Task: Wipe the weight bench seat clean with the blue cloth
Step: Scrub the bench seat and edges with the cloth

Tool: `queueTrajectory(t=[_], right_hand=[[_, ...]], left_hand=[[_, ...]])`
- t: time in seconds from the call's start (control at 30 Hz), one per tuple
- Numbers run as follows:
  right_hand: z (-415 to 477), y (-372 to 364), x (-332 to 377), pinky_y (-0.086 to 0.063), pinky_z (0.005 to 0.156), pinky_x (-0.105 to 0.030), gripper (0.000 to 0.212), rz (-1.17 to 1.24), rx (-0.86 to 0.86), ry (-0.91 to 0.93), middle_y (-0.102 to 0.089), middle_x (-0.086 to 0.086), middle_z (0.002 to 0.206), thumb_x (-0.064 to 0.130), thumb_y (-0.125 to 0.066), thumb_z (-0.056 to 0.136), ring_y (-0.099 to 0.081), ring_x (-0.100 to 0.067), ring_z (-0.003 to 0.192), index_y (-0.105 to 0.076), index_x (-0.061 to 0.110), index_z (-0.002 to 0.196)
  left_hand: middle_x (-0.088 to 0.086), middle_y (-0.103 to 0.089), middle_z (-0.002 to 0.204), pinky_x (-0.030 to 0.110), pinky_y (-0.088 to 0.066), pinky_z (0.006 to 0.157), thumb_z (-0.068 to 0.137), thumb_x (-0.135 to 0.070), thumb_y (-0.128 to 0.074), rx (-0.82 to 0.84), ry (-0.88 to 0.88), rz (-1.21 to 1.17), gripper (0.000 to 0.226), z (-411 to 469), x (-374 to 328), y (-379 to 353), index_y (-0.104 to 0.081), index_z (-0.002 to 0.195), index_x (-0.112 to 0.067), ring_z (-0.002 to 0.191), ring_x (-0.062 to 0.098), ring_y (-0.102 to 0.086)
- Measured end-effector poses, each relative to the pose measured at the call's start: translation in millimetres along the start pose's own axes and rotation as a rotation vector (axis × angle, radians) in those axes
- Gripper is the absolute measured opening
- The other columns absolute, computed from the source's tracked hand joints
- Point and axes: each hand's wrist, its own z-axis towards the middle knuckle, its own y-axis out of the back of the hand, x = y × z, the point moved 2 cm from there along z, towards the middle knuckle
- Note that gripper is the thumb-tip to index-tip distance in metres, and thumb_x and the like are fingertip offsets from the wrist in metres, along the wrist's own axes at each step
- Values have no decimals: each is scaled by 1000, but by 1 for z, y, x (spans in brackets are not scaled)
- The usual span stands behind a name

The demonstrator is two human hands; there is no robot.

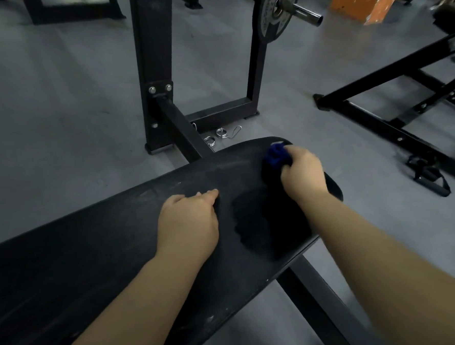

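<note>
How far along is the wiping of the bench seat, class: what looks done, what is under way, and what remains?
Done: a darker patch on the bench seat below the right hand looks already wiped. In hand: the right hand presses the bunched blue cloth on the seat's far end, while the left hand rests on the pad. Left: the greyer, dusty, speckled surface to the left looks unwiped.

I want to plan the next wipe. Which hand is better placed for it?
Right. The right hand already grips the blue cloth on the bench seat; the left hand rests empty on the seat.
</note>
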Motion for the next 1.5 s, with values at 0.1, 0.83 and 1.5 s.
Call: queueTrajectory(t=[0.1, 0.83, 1.5], right_hand=[[-5, -9, 13, -44, 93, -38, 46, 43, -83, -69, -61, -17, 116, -2, -48, 80, -53, -36, 110, -61, 11, 122], [-13, -7, 18, -44, 94, -36, 45, 35, -12, -1, -65, -12, 112, -1, -50, 76, -56, -33, 108, -64, 12, 117], [-33, -38, 87, -41, 94, -29, 43, 65, 79, 230, -63, -8, 116, 1, -55, 80, -55, -25, 109, -61, 12, 121]], left_hand=[[-6, -59, 130, 19, -28, 102, 100, -19, -32, 2, 16, 7, 46, -1, -2, 1, -35, 143, -35, 120, 5, -49], [-9, -50, 140, 20, -18, 111, 95, -11, -37, 91, -1, -26, 58, 1, 6, -2, -24, 147, -35, 122, 1, -47], [-5, -52, 137, 24, -14, 112, 95, -11, -34, 86, 26, -69, 55, -2, 3, 1, -26, 146, -31, 115, 0, -52]])
